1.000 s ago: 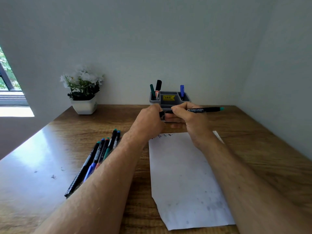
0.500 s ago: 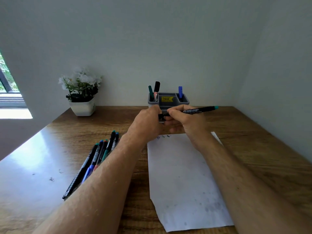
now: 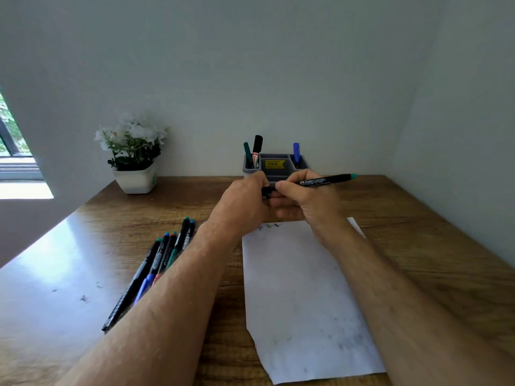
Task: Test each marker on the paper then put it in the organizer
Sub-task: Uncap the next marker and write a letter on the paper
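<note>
Head camera view over a wooden bench [image 3: 418,246], where marker testing looks partly done: a white sheet of paper [image 3: 303,296] lies under the raised forearms, bearing a short row of coloured scribbles [image 3: 269,226] near its far edge, with faint smudges lower down. To its left, a fanned bundle of untested markers [image 3: 156,268], at least five, lies on the wood, so most of the job appears to remain. At the back wall the grey organizer [image 3: 303,164] already holds three pens: a green marker [image 3: 247,153] and a black-capped marker [image 3: 257,147] in its left compartment, a blue one [image 3: 296,153] in its right. A yellow price sticker [image 3: 274,164] inside the organizer appears to read "49.00"; its smaller line is illegible. Held level above the paper's far edge, just in front of the organizer, the teal-ended marker [image 3: 324,180] carries white lettering reading "FABER-CASTELL"; the finer print below cannot be read. The right hand [image 3: 308,199] has its fingers clamped round the barrel, while the left hand [image 3: 242,201] pinches the black cap [image 3: 267,190] at the tip end; whether the cap is seated or coming off cannot be told. A potted white-flowered plant [image 3: 133,157] stands at far left.
</note>
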Demonstrator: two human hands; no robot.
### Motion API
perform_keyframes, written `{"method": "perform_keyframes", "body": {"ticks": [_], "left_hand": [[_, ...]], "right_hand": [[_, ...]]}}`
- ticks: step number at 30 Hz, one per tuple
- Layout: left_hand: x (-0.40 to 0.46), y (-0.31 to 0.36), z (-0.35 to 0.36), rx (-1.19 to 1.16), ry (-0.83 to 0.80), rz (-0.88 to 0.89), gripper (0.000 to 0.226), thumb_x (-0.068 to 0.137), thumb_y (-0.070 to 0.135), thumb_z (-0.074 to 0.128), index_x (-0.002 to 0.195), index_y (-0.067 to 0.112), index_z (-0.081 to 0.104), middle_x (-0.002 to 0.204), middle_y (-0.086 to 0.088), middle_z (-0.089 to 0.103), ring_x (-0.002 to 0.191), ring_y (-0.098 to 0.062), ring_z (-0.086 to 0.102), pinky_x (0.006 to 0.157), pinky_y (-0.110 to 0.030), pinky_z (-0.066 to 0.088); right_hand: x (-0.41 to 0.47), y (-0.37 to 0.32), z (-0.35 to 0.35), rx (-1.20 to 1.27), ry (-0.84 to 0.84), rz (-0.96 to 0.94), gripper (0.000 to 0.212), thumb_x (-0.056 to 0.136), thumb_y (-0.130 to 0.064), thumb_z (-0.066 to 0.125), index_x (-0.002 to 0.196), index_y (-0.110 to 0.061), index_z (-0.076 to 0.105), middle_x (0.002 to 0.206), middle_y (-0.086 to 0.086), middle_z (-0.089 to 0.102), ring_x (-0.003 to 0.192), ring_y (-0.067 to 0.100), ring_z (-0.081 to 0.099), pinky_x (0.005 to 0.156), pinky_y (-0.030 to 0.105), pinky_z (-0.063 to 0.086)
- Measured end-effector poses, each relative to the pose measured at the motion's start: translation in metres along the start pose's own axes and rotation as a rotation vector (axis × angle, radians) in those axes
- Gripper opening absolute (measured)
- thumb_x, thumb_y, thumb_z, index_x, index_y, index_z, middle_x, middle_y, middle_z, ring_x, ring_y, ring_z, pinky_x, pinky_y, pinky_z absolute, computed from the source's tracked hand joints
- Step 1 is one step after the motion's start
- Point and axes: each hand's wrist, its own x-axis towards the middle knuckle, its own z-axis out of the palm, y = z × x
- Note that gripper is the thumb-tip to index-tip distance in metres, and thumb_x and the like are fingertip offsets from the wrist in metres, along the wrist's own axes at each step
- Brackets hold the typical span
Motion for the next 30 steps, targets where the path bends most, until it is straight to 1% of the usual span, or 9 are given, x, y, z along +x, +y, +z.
{"method": "perform_keyframes", "body": {"ticks": [4, 7, 9, 12, 14, 19, 23, 27, 30], "left_hand": [[0.0, 0.004, 0.001, -0.192, 0.082, 0.052, 0.03, 0.08, 0.004, 0.063, 0.098, 0.021, 0.045, 0.104, 0.001, 0.047, 0.084, -0.013, 0.05, 0.064, -0.009, 0.035], [0.001, 0.008, -0.001, -0.531, 0.119, -0.041, 0.034, 0.076, -0.003, 0.056, 0.092, 0.025, 0.045, 0.103, -0.006, 0.053, 0.085, -0.016, 0.052, 0.069, -0.023, 0.046], [0.002, 0.009, -0.004, -0.813, 0.094, -0.13, 0.032, 0.075, -0.002, 0.057, 0.086, 0.027, 0.046, 0.089, -0.007, 0.053, 0.073, -0.017, 0.051, 0.061, -0.034, 0.045], [0.003, 0.009, -0.008, -1.151, 0.05, -0.221, 0.033, 0.084, -0.016, 0.043, 0.085, 0.017, 0.043, 0.076, -0.003, 0.044, 0.052, -0.008, 0.041, 0.043, -0.023, 0.035], [0.001, 0.009, -0.011, -1.318, 0.039, -0.25, 0.03, 0.09, -0.014, 0.039, 0.085, 0.015, 0.044, 0.076, -0.004, 0.043, 0.052, -0.008, 0.037, 0.041, -0.021, 0.034], [0.003, 0.011, -0.015, -1.557, 0.173, -0.395, 0.01, 0.099, 0.001, 0.051, 0.1, 0.011, 0.05, 0.09, -0.011, 0.059, 0.063, -0.013, 0.053, 0.057, -0.026, 0.054], [0.005, 0.007, -0.015, -1.581, 0.316, -0.458, 0.03, 0.09, 0.006, 0.068, 0.116, 0.008, 0.054, 0.095, -0.013, 0.071, 0.077, -0.02, 0.07, 0.067, -0.027, 0.059], [0.004, 0.005, -0.016, -1.516, 0.383, -0.492, 0.016, 0.093, 0.013, 0.066, 0.107, 0.008, 0.06, 0.094, -0.01, 0.073, 0.08, -0.02, 0.073, 0.068, -0.027, 0.059], [0.003, 0.004, -0.015, -1.495, 0.379, -0.498, 0.012, 0.095, 0.013, 0.064, 0.104, 0.008, 0.061, 0.088, -0.008, 0.072, 0.074, -0.016, 0.072, 0.066, -0.026, 0.058]], "right_hand": [[0.001, 0.0, -0.003, -0.014, 0.052, -0.059, 0.008, 0.084, -0.011, 0.076, 0.086, -0.012, 0.069, 0.066, 0.006, 0.071, 0.055, 0.02, 0.066, 0.051, 0.031, 0.057], [0.002, 0.0, -0.004, 0.107, 0.061, -0.057, 0.01, 0.085, -0.003, 0.071, 0.089, -0.012, 0.07, 0.072, 0.009, 0.072, 0.062, 0.022, 0.068, 0.055, 0.032, 0.057], [0.001, -0.001, -0.004, 0.203, 0.03, -0.043, 0.008, 0.089, -0.004, 0.066, 0.093, -0.009, 0.071, 0.08, 0.014, 0.073, 0.07, 0.025, 0.071, 0.059, 0.031, 0.059], [-0.001, -0.003, -0.005, 0.322, -0.023, -0.019, 0.027, 0.099, -0.017, 0.048, 0.103, -0.002, 0.07, 0.085, 0.02, 0.073, 0.075, 0.028, 0.072, 0.066, 0.032, 0.061], [-0.001, -0.004, -0.007, 0.369, -0.034, 0.002, 0.039, 0.101, -0.018, 0.035, 0.106, 0.002, 0.069, 0.085, 0.022, 0.073, 0.076, 0.029, 0.072, 0.066, 0.033, 0.061], [-0.001, -0.004, -0.005, 0.323, 0.039, -0.063, 0.007, 0.098, -0.009, 0.053, 0.096, -0.008, 0.061, 0.085, 0.021, 0.073, 0.069, 0.03, 0.073, 0.057, 0.033, 0.06], [0.002, -0.001, -0.007, 0.065, 0.121, -0.167, 0.007, 0.086, -0.007, 0.073, 0.092, -0.011, 0.072, 0.077, 0.011, 0.073, 0.06, 0.019, 0.068, 0.052, 0.029, 0.055], [0.001, 0.01, -0.006, -0.449, 0.151, -0.42, 0.01, 0.084, -0.014, 0.076, 0.092, -0.016, 0.069, 0.083, -0.012, 0.068, 0.074, -0.001, 0.067, 0.061, 0.013, 0.053], [-0.002, 0.015, -0.004, -0.634, 0.087, -0.504, 0.01, 0.09, -0.021, 0.069, 0.09, -0.019, 0.06, 0.079, -0.013, 0.066, 0.074, 0.003, 0.067, 0.058, 0.018, 0.056]]}}
